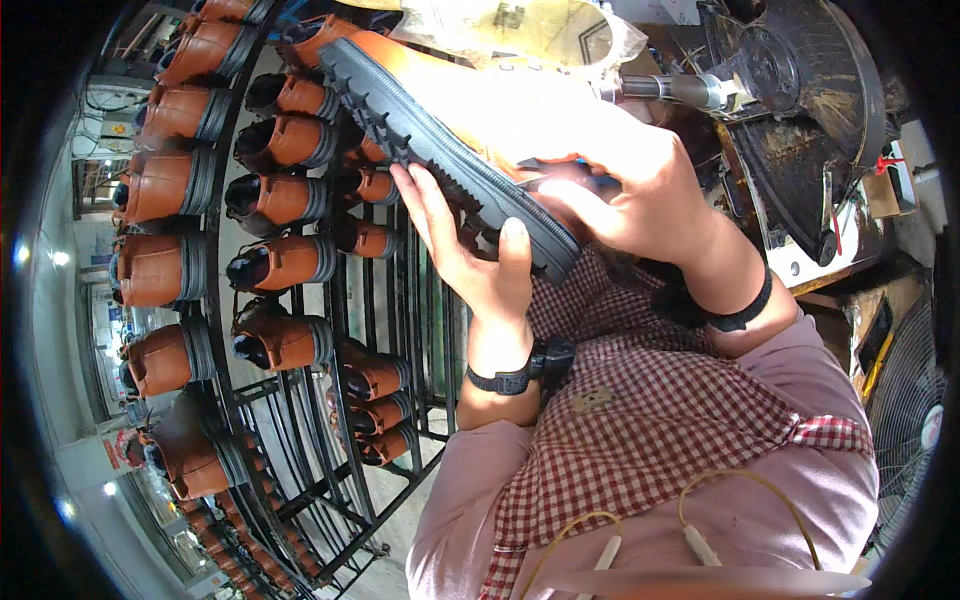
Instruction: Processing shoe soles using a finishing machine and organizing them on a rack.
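A brown boot (425, 70) with a thick black lugged sole (450, 155) is tilted on its side in front of me. My left hand (480, 265) grips it from below, fingers against the treads and thumb on the sole's edge near the close end. In my right hand (640, 185) is a slim pointed blade-like tool (545, 181), pinched between thumb and fingers. Its tip lies at the seam where upper meets sole. Something blue shows by my fingers, mostly hidden. Strong glare washes out the boot's upper.
To the left, a black metal rack (222, 250) carries rows of brown boots (280, 265) with black soles. A dark machine (800, 110) with a metal shaft stands at the upper right, beside a yellowish clear sheet (510, 30). A fan (910, 420) is at the right edge.
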{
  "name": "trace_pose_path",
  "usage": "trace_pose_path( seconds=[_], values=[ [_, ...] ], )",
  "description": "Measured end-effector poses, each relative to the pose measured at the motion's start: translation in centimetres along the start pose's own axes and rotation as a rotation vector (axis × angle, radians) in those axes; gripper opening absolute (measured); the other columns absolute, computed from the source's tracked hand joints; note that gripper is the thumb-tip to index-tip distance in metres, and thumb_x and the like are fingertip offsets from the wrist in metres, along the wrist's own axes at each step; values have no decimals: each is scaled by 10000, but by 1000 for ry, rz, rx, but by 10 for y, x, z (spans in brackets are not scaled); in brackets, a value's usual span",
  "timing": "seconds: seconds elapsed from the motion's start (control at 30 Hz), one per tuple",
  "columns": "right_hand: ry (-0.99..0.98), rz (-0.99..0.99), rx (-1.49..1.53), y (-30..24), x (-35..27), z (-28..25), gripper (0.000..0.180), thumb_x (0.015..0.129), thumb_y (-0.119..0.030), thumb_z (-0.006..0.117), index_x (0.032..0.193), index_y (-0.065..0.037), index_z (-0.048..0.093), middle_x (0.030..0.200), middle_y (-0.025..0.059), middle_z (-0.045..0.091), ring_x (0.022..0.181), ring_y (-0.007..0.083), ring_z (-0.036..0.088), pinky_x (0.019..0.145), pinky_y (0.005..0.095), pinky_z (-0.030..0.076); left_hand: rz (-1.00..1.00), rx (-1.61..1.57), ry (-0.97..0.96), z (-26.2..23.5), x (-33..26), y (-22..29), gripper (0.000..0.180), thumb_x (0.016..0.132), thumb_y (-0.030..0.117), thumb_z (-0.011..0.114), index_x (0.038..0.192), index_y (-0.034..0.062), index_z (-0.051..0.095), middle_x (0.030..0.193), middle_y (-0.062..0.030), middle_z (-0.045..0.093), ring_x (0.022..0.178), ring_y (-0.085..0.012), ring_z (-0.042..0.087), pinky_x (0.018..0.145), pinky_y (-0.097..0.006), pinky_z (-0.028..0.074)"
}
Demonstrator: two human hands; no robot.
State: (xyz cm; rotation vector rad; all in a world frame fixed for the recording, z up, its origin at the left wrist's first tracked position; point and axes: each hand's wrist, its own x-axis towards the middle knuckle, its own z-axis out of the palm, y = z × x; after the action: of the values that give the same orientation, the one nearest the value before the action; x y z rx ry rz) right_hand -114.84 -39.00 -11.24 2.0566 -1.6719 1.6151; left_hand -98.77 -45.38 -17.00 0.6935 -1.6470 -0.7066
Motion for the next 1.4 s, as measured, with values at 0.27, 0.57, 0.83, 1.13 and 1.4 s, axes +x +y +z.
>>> trace_pose_path(
  seconds=[0.27, 0.57, 0.83, 1.13, 1.4],
  values=[
    [-89, -141, -50, 21, 7, -3, 308, 716, -203, 741, 993, -86, 675, 904, 74, 689, 760, 223, 671, 670, 314, 540, 53, 63, 22, 3, -2, 0, 903, 761, 437, 659, 1460, -1, 293, 1517, -287, 184, 1397, -419, 236, 1113, -493, 242],
    [-327, 323, 835, 44, 12, -3, 250, 731, -135, 801, 934, -23, 707, 824, 44, 666, 729, 85, 597, 661, 241, 499, 42, -10, -13, 10, 2, 13, 855, 817, 477, 563, 1451, -30, 294, 1520, -272, 199, 1403, -406, 231, 1135, -491, 180],
    [-87, 208, 373, 23, -1, -6, 215, 759, -119, 769, 944, -25, 710, 871, 82, 701, 777, 134, 649, 725, 267, 526, -197, -332, -3, 15, 3, 12, 767, 708, 122, 575, 1424, -39, 351, 1513, -238, 249, 1412, -356, 236, 1143, -455, 196],
    [-72, -124, 173, 28, 1, -10, 223, 715, -49, 761, 922, 0, 695, 844, 118, 672, 689, 220, 633, 658, 289, 513, -114, -80, -66, 11, 3, 16, 780, 720, 78, 473, 1468, -18, 272, 1453, -180, 331, 1211, -281, 469, 1031, -399, 376],
    [-33, -97, 209, 27, -3, -7, 203, 716, -59, 761, 905, -10, 704, 806, 121, 665, 681, 223, 635, 651, 296, 513, -201, -197, -86, 11, -5, 17, 783, 736, 89, 480, 1475, -20, 248, 1428, -199, 355, 1207, -297, 469, 1021, -397, 382]
  ],
)
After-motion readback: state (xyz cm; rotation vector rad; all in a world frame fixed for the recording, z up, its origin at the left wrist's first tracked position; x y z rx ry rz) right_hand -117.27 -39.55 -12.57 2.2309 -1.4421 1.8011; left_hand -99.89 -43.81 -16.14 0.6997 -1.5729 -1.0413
